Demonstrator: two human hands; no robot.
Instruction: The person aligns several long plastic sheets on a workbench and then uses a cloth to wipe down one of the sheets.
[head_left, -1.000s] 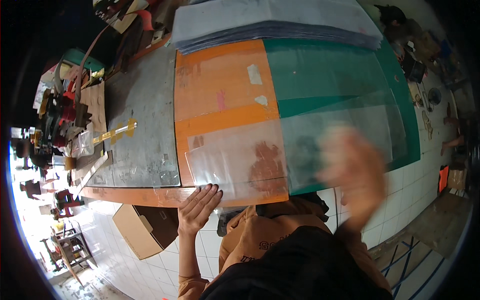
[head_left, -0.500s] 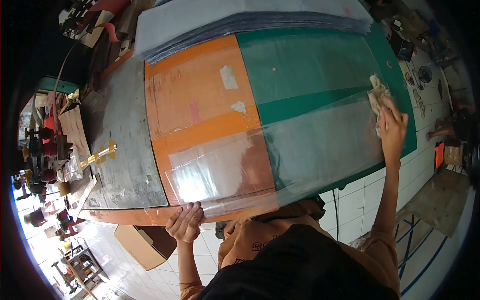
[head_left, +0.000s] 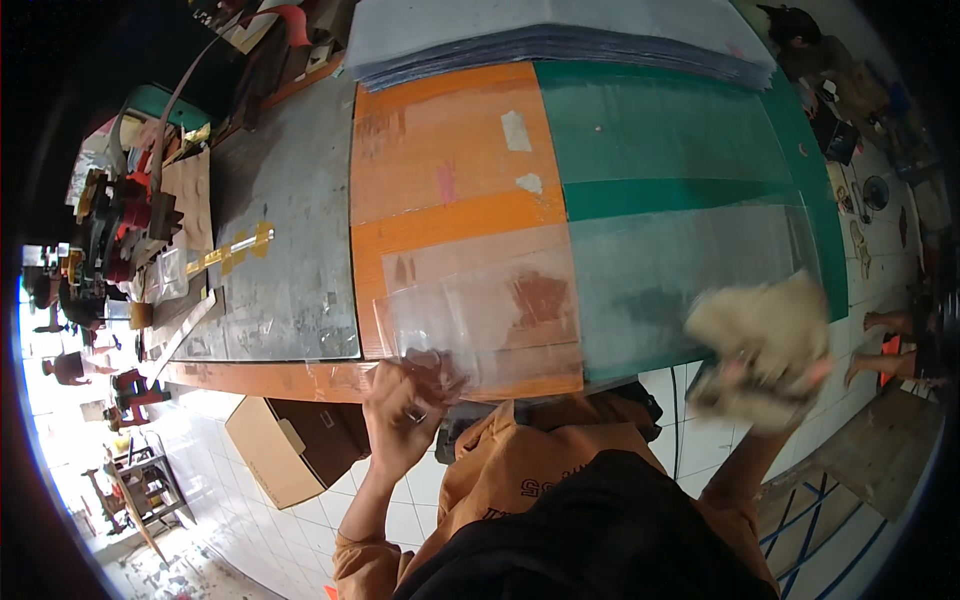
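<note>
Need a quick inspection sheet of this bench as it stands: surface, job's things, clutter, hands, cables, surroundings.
Surface: work table with grey, orange and green panels.
Job's things: clear plastic sheet lying flat at the near edge; pale cloth, blurred.
Clutter: stack of sheets at the far end; tools and cardboard along the left side.
Hands: left hand gripping the sheet's near corner; right hand clutching the cloth.
Cables: nothing seen.
Surroundings: cardboard box on white tiled floor.

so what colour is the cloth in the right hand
Pale cream, off-white; it shows, blurred, in the head view: the cloth bunched in the right hand.
</note>
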